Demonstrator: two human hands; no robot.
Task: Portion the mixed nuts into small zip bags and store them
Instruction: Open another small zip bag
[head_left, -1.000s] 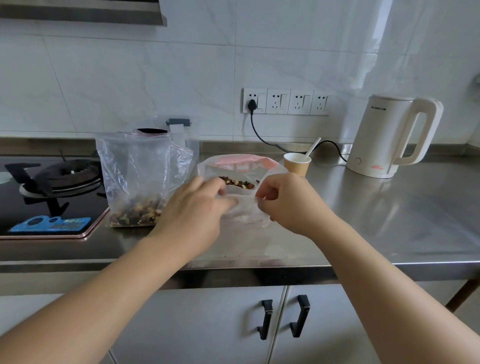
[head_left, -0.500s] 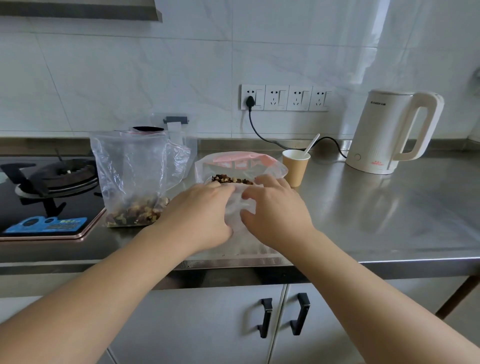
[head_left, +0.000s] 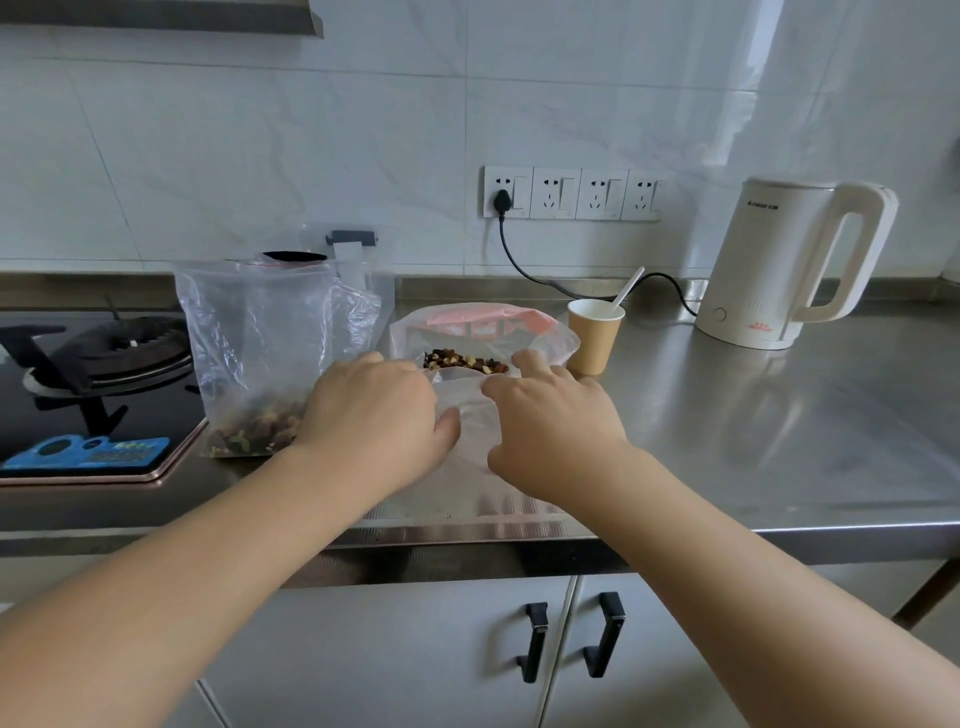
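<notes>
Both hands down on small zip bag (head_left: 470, 415) near bench front edge: left hand (head_left: 376, 415) and right hand (head_left: 553, 423) pressing, fingers curled; grip unclear. Step: flattening, sealing nuts (head_left: 465, 361) inside. Next: press zip shut along top.

The counter (head_left: 779, 441) was brushed silver steel, and the wall tiles (head_left: 311, 145) behind it were white with faint grey veins. The kettle (head_left: 779, 265) was cream with a small red mark low on its side. The paper cup (head_left: 594, 338) was tan outside and white inside. The clear bag (head_left: 260, 332) held brown, dark and pale nuts. The small bag (head_left: 467, 415) was clear, and a pink band (head_left: 483, 317) showed behind it. The stove (head_left: 93, 374) was black with a blue sticker (head_left: 85, 452). The cupboard doors (head_left: 415, 665) were grey with black handles (head_left: 535, 642).
</notes>
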